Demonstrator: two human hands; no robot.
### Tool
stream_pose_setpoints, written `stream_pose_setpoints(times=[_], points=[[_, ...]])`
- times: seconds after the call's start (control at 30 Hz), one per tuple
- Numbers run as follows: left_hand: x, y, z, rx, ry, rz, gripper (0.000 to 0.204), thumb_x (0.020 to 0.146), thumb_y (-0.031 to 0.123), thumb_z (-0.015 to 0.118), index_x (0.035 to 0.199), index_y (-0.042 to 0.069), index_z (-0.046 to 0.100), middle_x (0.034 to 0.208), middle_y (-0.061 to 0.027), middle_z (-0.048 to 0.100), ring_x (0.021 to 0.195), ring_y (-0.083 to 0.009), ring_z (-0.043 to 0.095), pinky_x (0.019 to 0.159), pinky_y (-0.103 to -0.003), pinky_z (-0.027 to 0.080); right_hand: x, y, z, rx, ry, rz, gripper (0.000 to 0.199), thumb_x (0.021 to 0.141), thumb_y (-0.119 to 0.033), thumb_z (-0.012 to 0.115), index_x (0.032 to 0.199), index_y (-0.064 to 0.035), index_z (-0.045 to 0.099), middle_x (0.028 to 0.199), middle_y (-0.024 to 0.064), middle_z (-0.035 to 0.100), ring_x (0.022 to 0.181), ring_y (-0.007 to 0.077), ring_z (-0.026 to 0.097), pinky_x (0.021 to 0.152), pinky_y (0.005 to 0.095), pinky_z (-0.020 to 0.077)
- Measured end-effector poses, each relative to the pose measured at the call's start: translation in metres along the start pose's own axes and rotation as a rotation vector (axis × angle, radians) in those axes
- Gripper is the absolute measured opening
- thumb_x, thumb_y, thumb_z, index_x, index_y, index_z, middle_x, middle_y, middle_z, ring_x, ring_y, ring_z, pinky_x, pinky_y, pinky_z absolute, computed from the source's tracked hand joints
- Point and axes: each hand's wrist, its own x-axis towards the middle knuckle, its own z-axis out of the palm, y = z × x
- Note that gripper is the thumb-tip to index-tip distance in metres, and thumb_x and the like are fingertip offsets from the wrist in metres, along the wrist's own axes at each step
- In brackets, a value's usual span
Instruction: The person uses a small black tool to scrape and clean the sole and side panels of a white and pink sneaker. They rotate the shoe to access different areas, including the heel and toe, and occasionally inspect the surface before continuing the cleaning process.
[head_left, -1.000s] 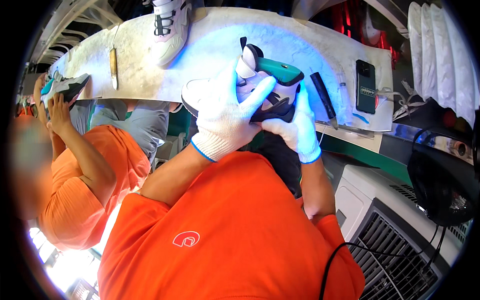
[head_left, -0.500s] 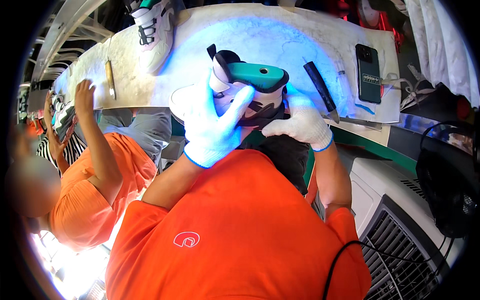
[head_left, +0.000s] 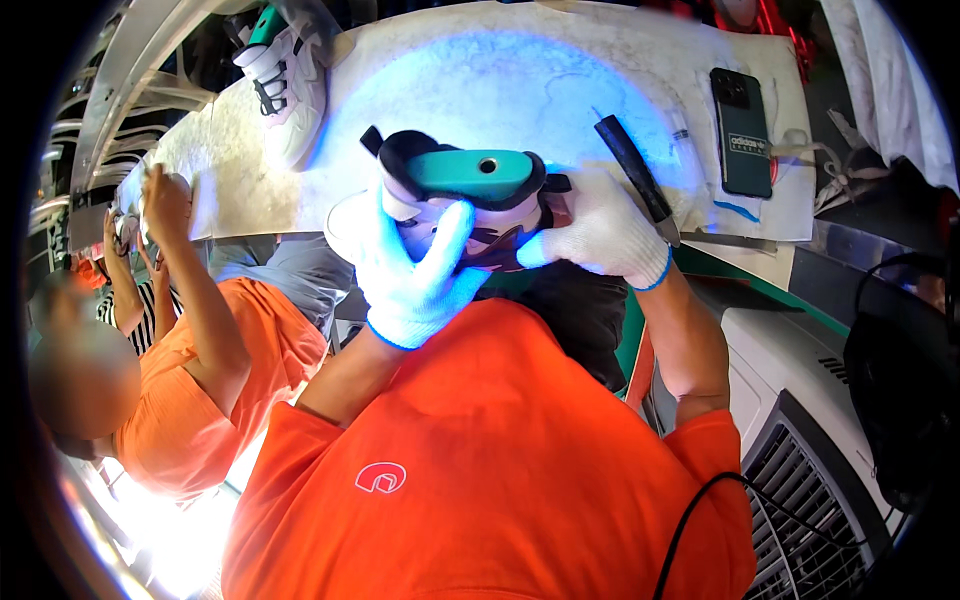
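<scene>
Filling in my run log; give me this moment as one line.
left hand: holding shoe | right hand: at shoe's right end | shoe: teal insert inside | table: black tool, phone on right side

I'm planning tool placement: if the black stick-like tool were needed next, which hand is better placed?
Probably the right hand: it is close beside the black tool. The left hand is farther off, holding the shoe, with the right hand between it and the tool.
</scene>
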Motion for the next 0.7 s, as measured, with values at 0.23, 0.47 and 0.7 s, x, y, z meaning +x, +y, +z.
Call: stream_pose_setpoints(times=[0.23,0.47,0.7], points=[[0.012,0.001,-0.022,-0.024,-0.029,-0.036,0.102,0.059,0.035,0.106,0.15,0.012,0.066,0.143,-0.0369,0.058,0.113,-0.0551,0.07,0.087,-0.057,0.061,0.016,-0.021,-0.012,-0.017,-0.093,0.061,0.046,0.08,-0.006,0.086,0.123,0.0057,0.072,0.096,0.0087,0.075,0.086,0.0158,0.073,0.072,0.0339,0.0578],[0.037,-0.018,-0.017,-0.313,-0.18,-0.215,0.138,0.058,0.04,0.108,0.173,0.014,0.037,0.152,-0.0258,0.057,0.129,-0.0447,0.069,0.099,-0.049,0.062,-0.009,0.042,-0.01,-0.981,1.022,-0.3,0.053,0.09,-0.029,0.088,0.136,-0.0058,0.074,0.126,0.0178,0.077,0.11,0.037,0.076,0.096,0.0471,0.0606],[0.046,-0.024,-0.026,-0.349,-0.227,-0.236,0.13,0.063,0.042,0.106,0.172,0.016,0.04,0.148,-0.0248,0.06,0.13,-0.0443,0.068,0.1,-0.049,0.062,-0.003,0.031,0.001,-0.785,0.782,0.165,0.042,0.093,-0.029,0.084,0.127,-0.0048,0.077,0.1,0.0155,0.078,0.09,0.0371,0.076,0.084,0.0503,0.0598]])
